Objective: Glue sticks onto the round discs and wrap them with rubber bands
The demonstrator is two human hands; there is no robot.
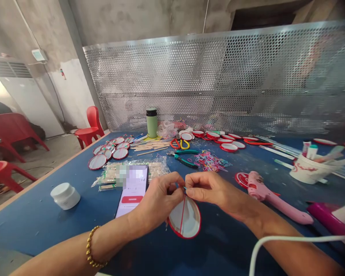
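A white round disc with a red rim hangs tilted below my fingertips, and a thin red strand runs across its face. My left hand is closed in a pinch at the disc's upper left edge. Close against it, my right hand pinches at the top of the disc. A tiny blue-green bit shows between the fingertips; its kind is too small to tell. Beyond my hands lie a heap of coloured rubber bands and teal-handled pliers.
A lit phone leans on bagged wooden sticks. A white jar stands left. At right are a pink glue gun, a cup of pens and a white cable. More red-rimmed discs lie behind, before a perforated metal panel.
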